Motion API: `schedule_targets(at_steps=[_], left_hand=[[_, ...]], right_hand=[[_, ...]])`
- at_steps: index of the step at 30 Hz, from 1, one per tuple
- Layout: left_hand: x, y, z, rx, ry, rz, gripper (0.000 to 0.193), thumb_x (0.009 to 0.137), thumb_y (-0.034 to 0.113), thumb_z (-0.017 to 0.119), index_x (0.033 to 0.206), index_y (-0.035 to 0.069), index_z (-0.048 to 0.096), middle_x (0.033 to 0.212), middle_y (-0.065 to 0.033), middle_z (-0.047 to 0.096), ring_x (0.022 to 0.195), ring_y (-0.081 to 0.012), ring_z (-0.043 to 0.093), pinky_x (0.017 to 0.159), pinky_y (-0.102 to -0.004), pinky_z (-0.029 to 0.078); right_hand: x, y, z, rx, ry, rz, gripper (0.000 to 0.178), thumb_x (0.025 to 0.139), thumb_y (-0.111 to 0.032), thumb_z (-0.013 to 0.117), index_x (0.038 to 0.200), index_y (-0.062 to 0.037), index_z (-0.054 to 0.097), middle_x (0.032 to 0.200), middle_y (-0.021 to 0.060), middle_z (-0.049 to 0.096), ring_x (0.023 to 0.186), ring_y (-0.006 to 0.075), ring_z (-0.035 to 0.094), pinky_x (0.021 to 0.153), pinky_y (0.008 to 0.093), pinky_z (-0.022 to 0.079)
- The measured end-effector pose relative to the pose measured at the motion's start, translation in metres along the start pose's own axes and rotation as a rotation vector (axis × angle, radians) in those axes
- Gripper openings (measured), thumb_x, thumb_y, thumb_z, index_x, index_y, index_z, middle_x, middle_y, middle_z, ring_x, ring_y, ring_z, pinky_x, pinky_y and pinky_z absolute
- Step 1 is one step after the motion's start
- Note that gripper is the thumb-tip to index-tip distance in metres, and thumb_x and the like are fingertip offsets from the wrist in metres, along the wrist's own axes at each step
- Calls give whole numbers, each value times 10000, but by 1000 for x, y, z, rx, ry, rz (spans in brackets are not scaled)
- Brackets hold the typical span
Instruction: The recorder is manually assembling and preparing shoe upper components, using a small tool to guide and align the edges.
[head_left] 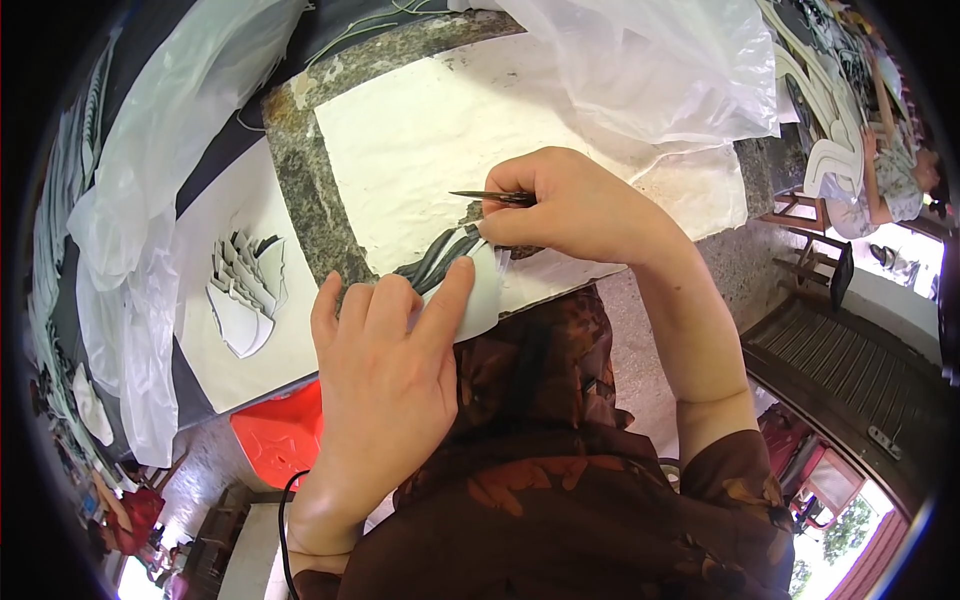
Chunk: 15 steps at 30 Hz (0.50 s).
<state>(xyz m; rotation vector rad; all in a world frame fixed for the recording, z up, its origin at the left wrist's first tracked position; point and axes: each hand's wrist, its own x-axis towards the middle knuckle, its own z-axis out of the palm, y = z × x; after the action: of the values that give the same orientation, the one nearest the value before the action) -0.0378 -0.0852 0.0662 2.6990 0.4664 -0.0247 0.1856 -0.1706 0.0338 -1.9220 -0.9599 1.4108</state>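
My left hand [385,365] lies over a curved white piece [484,298] with dark grey strips [437,262] on it, at the near edge of the work slab. Its index finger presses on the piece; the thumb is hidden. My right hand [560,205] is closed round a slim dark pointed tool [495,197], whose tip points left. The lower fingers of that hand are by the upper end of the strips. Whether they touch the strips I cannot tell.
Under the work lies a cream sheet [420,130] on a speckled stone slab [310,190]. Left of it, white cut pieces [245,290] stand fanned on a pale board [215,370]. Clear plastic sheeting [660,60] covers the far side. A red stool [280,435] stands below the table.
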Motion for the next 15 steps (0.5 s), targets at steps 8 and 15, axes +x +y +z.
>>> schedule_targets(at_steps=[8,15], left_hand=[[1,2,1,-2,-45,-8,547,850,29,634,1378,168,634,906,-63,454,898,-272,527,1066,-555,376],[0,3,3,-40,-34,-27,562,838,-1,635,1385,130,646,913,-93,479,904,-289,531,922,-465,439]], right_hand=[[-1,18,6,144,2,5,236,853,-231,724,852,2,682,727,-18,596,699,69,505,636,258,420],[-2,26,13,227,9,17,228,874,-234,707,830,-16,656,713,-50,535,695,53,458,617,263,387]])
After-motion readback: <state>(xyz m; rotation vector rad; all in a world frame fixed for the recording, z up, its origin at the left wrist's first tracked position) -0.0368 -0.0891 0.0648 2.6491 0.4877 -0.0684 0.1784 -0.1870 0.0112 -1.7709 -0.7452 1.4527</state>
